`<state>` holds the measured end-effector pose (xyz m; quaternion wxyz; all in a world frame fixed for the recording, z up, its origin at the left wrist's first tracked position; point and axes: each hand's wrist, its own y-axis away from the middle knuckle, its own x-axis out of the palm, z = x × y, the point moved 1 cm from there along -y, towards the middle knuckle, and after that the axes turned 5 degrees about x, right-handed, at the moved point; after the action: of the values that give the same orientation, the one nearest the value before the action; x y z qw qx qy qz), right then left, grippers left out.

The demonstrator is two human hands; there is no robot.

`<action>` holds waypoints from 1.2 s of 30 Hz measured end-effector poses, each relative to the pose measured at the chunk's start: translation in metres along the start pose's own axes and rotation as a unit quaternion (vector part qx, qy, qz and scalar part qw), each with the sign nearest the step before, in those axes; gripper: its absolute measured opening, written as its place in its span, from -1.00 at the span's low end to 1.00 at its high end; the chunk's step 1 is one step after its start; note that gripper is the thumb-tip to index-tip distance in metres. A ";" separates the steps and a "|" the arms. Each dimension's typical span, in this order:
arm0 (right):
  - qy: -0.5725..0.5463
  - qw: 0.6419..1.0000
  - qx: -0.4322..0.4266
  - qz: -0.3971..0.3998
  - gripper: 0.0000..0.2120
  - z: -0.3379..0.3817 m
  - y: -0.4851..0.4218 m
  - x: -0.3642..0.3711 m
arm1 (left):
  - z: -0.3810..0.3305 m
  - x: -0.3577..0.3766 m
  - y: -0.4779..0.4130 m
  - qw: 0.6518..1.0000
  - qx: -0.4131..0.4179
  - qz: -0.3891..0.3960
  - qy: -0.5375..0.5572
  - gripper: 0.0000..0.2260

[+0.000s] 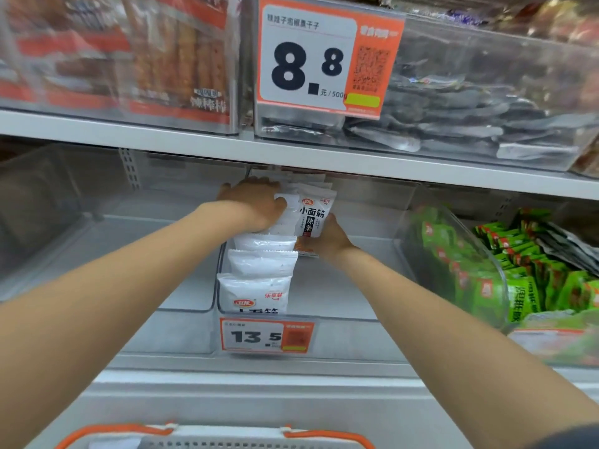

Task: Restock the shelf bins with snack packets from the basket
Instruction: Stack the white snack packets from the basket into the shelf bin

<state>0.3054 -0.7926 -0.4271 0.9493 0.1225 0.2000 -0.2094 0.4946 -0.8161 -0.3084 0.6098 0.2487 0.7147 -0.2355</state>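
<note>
Head view: reaching both bare arms forward into the clear plastic shelf bin (324,293) in the middle of the lower shelf. Holding an upright bundle of white snack packets with black and red lettering (312,215) at the back of that bin, just under the white metal shelf board (194,137).

Clamping the bundle's top and left side with the left hand (252,202), curling the thumb round onto the front face and bending the other fingers over the far side (tips hidden). Propping the bundle's lower right corner with the right hand (329,239), laying the thumb up along the front packet's edge and tucking the fingers beneath it, so cannot tell whether spread or together.

Keeping the bundle behind a row of flat white packets of the same kind (262,264), overlapping towards the bin's front wall. Looking past an orange-and-white price tag reading 13.5 (265,335) clipped on that wall, and past green snack packets (518,286) filling the neighbouring clear bin on the right. Standing over a pale plastic basket with orange handles (227,435) at the bottom edge (contents out of sight).
</note>
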 end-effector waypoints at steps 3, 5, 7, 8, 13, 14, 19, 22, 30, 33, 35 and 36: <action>0.063 0.998 -0.007 0.013 -0.29 0.019 0.031 0.000 | -0.001 -0.001 0.001 1.000 0.002 0.004 -0.001 -0.53; 0.087 0.996 -0.010 0.027 -0.26 0.019 0.032 -0.001 | -0.002 0.000 0.002 1.000 0.002 0.006 0.002 -0.53; 0.066 0.997 -0.016 0.041 -0.22 0.016 0.031 -0.002 | -0.002 -0.001 0.003 1.000 0.000 0.002 0.015 -0.53; 0.049 0.998 -0.008 0.039 -0.25 0.014 0.032 -0.004 | -0.002 -0.003 0.004 1.000 0.000 -0.003 0.025 -0.54; 0.055 0.998 0.029 0.010 -0.26 0.016 0.043 -0.015 | -0.008 -0.011 0.017 0.996 0.004 -0.016 0.085 -0.58; 0.066 0.997 0.042 -0.001 -0.22 0.019 0.046 -0.017 | -0.010 -0.013 0.020 0.995 0.003 -0.011 0.097 -0.59; 0.068 0.997 0.020 -0.037 -0.20 0.040 0.083 -0.024 | -0.019 -0.018 0.047 0.990 0.027 -0.024 0.136 -0.76; 0.120 0.988 -0.047 -0.084 -0.41 0.051 0.119 -0.024 | -0.025 -0.019 0.074 0.978 0.028 -0.111 0.172 -0.71; 0.164 0.926 -0.272 -0.202 -0.92 0.051 0.241 0.000 | -0.054 -0.002 0.170 0.934 -0.008 -0.270 0.235 -0.94; 0.160 0.936 -0.261 -0.174 -0.93 0.027 0.268 0.025 | -0.049 0.025 0.198 0.948 -0.030 -0.198 0.249 -0.89; 0.177 0.948 -0.233 -0.128 -0.92 0.002 0.278 0.046 | -0.036 0.050 0.212 0.959 -0.050 -0.125 0.251 -0.87; 0.199 0.952 -0.212 -0.092 -0.91 -0.011 0.280 0.056 | -0.027 0.064 0.219 0.963 -0.059 -0.087 0.250 -0.88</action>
<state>0.4736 -0.5613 -0.4189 0.8709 -0.0612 0.4354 -0.2197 0.6065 -0.6269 -0.3751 0.4029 0.2000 0.8757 -0.1754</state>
